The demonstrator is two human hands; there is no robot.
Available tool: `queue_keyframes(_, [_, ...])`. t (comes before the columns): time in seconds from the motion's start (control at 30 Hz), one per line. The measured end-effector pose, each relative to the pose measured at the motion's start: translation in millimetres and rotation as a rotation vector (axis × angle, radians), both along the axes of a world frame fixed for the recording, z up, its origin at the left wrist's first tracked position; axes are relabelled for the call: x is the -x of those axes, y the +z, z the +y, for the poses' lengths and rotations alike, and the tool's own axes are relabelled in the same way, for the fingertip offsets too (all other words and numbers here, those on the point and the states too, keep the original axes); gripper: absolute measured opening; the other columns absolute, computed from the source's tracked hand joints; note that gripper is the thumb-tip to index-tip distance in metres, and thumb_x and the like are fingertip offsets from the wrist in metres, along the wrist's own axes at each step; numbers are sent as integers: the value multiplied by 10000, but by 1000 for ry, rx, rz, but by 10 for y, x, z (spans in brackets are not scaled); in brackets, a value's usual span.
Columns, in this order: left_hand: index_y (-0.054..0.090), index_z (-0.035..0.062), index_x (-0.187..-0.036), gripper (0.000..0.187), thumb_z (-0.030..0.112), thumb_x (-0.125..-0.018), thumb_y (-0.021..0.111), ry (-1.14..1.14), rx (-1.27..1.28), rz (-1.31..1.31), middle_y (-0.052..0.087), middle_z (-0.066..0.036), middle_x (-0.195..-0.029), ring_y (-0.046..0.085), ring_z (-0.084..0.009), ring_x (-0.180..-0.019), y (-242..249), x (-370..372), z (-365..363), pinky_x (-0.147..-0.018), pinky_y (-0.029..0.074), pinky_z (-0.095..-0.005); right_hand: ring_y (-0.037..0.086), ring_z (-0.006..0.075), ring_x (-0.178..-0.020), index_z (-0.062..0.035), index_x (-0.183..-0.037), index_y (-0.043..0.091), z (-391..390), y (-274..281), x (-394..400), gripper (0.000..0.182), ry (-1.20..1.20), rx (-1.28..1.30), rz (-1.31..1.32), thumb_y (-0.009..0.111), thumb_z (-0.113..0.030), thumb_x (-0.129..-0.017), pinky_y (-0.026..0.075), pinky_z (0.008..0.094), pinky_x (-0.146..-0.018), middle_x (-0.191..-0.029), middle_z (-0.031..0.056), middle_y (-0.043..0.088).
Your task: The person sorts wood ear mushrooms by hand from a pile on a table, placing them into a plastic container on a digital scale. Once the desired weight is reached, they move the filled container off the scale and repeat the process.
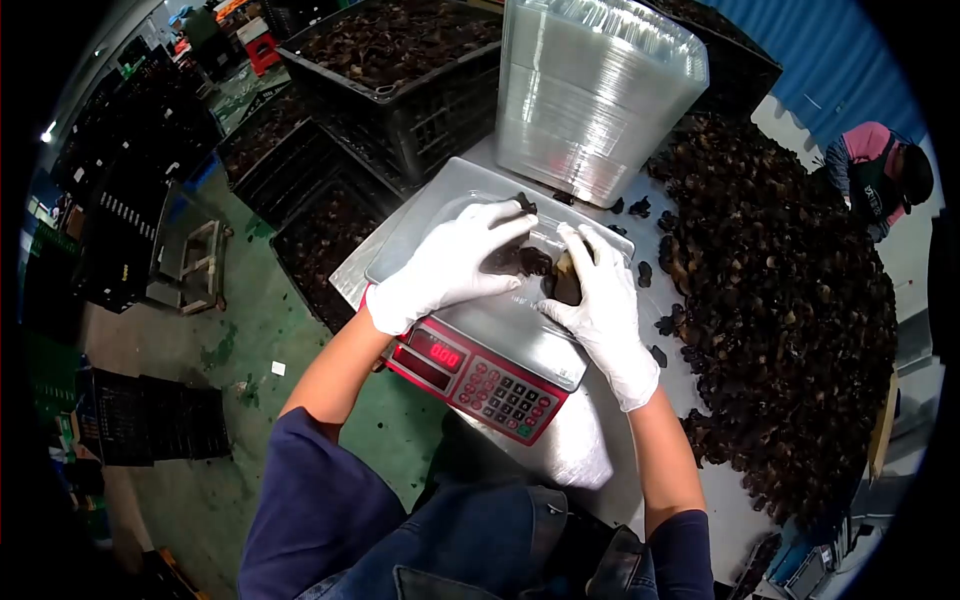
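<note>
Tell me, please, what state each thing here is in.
Left hand: gloved, thumb and fingers spread.
Right hand: gloved, curved beside a dark piece; grip unclear.
Scale: on, display lit red.
Clear tubs: stacked, nested.
Dark pile: loose, heaped.
Nearest large crate: upright, filled.

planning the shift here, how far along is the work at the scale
Done: no finished tray shows, so I can't confirm any. In hand: the left hand and right hand are at a few dark pieces over the scale. Apparently left: the big loose heap, with a tall stack of clear containers behind.
</note>
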State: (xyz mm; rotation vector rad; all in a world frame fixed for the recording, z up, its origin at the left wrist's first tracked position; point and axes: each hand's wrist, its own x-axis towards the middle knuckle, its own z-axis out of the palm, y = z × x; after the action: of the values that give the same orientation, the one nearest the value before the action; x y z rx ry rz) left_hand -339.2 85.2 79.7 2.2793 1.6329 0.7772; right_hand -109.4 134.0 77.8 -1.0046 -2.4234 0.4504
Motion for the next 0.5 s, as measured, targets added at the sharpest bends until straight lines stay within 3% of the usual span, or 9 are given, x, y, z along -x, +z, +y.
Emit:
queue_keyframes(0.07, [452, 167, -1469, 798, 344, -766, 787, 67, -38, 30, 431, -164, -1490, 416, -367, -1359, 69, 6, -48, -1146, 347, -436, 407, 366, -1362, -153, -1487, 405, -51, 83, -17, 892, -72, -1, -41, 798, -277, -696, 365, 497, -1080, -1428, 198, 456])
queue_keyframes(0.1, [367, 114, -1515, 916, 360, -751, 808, 58, 23, 53, 377, -187, -1526, 365, -370, -1401, 115, 29, -57, -1165, 323, -437, 350, 382, -1409, -110, -1506, 361, -22, 86, -31, 918, -61, 26, -78, 776, -386, -736, 321, 521, -1106, -1479, 224, 412])
queue_keyframes(0.27, [368, 38, -1494, 945, 366, -737, 827, 71, 44, -10, 381, -207, -1517, 348, -370, -1415, 41, 34, -67, -1174, 305, -432, 363, 400, -1404, -4, -1478, 362, 35, -86, -76, 931, 33, -9, 26, 739, -498, -784, 279, 475, -1151, -1495, 224, 414])
queue_keyframes(0.33, [369, 21, -1487, 954, 377, -734, 833, 39, 77, 40, 374, -210, -1523, 337, -366, -1426, 40, 5, -54, -1185, 286, -422, 376, 402, -1398, -1, -1466, 385, 35, -79, -76, 831, 142, 29, 1, 714, -428, -834, 293, 469, -1151, -1492, 231, 418])
queue_keyframes(0.37, [371, 25, -1489, 888, 371, -790, 796, 22, 137, -67, 366, -202, -1535, 310, -359, -1445, 95, -9, -92, -1198, 257, -417, 389, 388, -1399, -31, -1472, 411, 33, -36, -135, 726, 185, 64, 156, 650, -393, -890, 288, 474, -1152, -1474, 260, 437])
queue_keyframes(0.4, [371, 25, -1489, 888, 371, -790, 796, 19, 139, -63, 366, -202, -1535, 310, -359, -1445, 94, 6, -90, -1198, 257, -417, 390, 375, -1401, -20, -1455, 437, 23, 37, -161, 644, 125, 129, 249, 629, -297, -907, 290, 450, -1163, -1476, 255, 440])
queue_keyframes(0.5, [341, 59, -1522, 721, 358, -941, 645, 85, 147, -52, 335, -166, -1574, 254, -332, -1484, 162, 26, -101, -1212, 209, -417, 447, 338, -1363, 1, -1419, 484, 59, 55, -442, 532, -60, 264, 523, 569, -227, -946, 301, 400, -1164, -1460, 220, 477])
